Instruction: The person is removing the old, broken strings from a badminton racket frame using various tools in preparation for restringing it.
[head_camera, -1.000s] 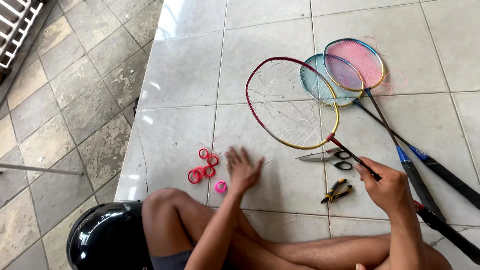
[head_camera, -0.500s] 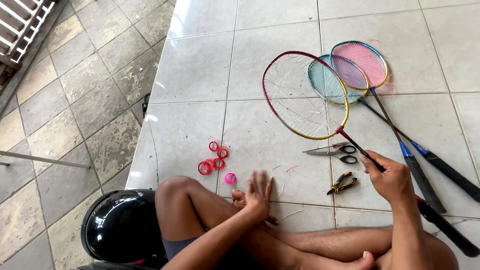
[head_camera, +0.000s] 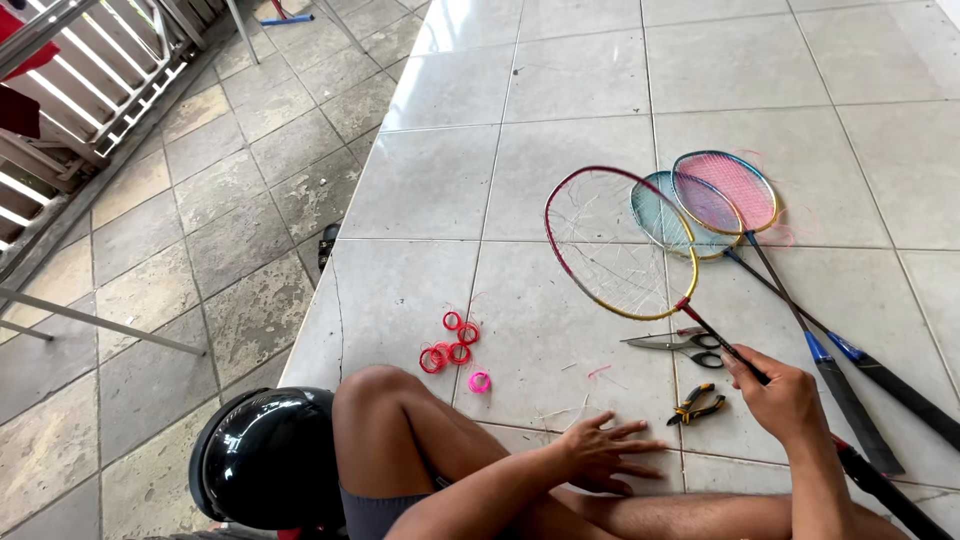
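Across the upper half of the frame I see bare glossy white floor tiles (head_camera: 560, 90), wide open room, while a raised step edge runs diagonally down the left, dropping to rougher grey paving (head_camera: 200, 230). Lower right is crowded. My right hand (head_camera: 785, 400) is closed around the thin dark shaft of a badminton racket (head_camera: 615, 240), near where the shaft meets the grip. Its long axis runs diagonally, the oval red and yellow head pointing toward the upper left and the black handle trailing off the lower right corner. The strings look loose and broken in places. My left hand (head_camera: 600, 455) is empty, fingers spread wide, hovering or resting low over the tile near my knee; I cannot tell if it touches.

Two more rackets (head_camera: 725, 195) lie just beyond, heads overlapping, one strung teal, one pink, their handles also running to the lower right. Metal scissors (head_camera: 670, 342) lie under the held shaft, and small yellow-handled pliers (head_camera: 697, 404) sit just beside my right hand. Red and pink string coils (head_camera: 452, 345) cluster left of centre. A shiny black helmet (head_camera: 265, 460) sits at lower left by my leg.
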